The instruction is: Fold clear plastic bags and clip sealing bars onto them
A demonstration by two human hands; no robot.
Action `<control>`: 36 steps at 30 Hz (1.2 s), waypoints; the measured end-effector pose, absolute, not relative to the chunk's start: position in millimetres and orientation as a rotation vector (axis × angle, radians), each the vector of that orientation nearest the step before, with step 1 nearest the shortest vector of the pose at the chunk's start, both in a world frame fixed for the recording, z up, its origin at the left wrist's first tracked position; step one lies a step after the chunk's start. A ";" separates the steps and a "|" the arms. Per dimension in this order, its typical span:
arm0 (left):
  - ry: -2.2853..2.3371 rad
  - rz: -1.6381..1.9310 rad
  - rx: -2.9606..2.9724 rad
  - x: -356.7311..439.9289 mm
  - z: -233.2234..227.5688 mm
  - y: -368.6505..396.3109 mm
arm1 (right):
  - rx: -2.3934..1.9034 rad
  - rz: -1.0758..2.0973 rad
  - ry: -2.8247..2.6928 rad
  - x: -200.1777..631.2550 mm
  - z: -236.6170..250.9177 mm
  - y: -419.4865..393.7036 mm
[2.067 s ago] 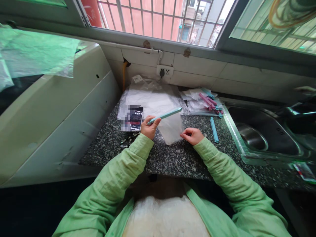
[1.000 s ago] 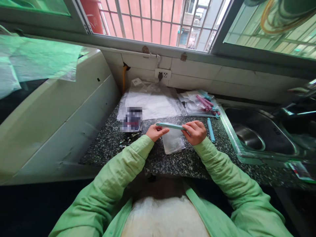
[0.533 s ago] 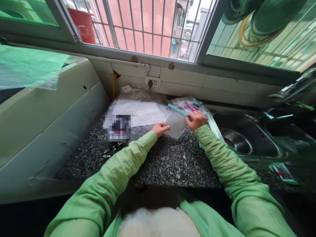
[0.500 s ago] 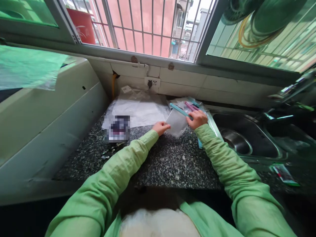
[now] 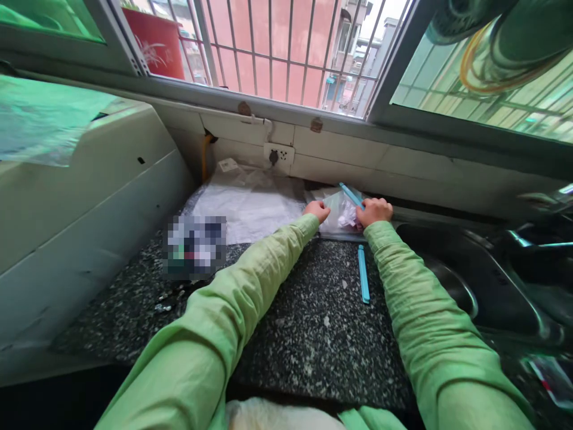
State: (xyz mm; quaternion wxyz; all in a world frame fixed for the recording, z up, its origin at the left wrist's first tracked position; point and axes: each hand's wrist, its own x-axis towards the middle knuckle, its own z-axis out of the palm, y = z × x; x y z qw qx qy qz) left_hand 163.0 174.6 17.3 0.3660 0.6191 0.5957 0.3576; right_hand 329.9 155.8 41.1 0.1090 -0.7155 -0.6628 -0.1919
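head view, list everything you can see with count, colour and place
small clear bag: one, see-through, at the back of the counter, pinched between both hands
teal clip stick: one, on the bag's top edge at the right hand
loose clip stick: one, teal, flat on the counter beside the right sleeve
plastic sheets: a pile, clear and white, back left
blurred flat item: one, left of centre
counter: speckled black stone
sink: one, steel, right
wall socket: one, white
left hand: on the bag's left edge
right hand: on the stick and bag
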 end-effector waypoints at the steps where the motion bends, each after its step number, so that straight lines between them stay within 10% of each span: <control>1: 1.539 0.902 1.618 163.2 16.6 177.9 | -2.110 -0.583 -1.949 331.6 39.9 159.2; 19: 1.759 0.870 1.753 45.3 43.7 188.2 | -2.001 -0.656 -2.043 295.9 61.4 161.7; 36: 2.201 0.362 1.772 -136.6 36.2 140.9 | -1.767 0.806 -2.080 56.1 7.1 179.2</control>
